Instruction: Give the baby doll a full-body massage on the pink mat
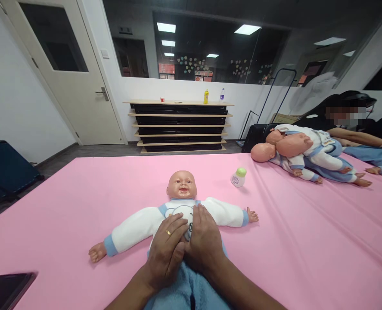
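A baby doll [181,184] lies on its back on a pink sheet [97,185], arms spread wide, in a white top with blue cuffs and blue trousers. Flat on its chest and belly rests my left hand [169,245], a gold ring on one finger. Beside it, my right hand [205,239] lies on the doll's other side, fingers stretched toward its neck. The two hands touch near the thumbs and hide part of the bear print on the top. Neither hand grips anything.
Right of the doll's head stands a small white bottle with a green cap [239,177]. Several more dolls [307,150] are piled at the right, near a person [365,137]. A dark phone [8,289] lies at the lower left. Stacked boards [181,126] stand by the wall.
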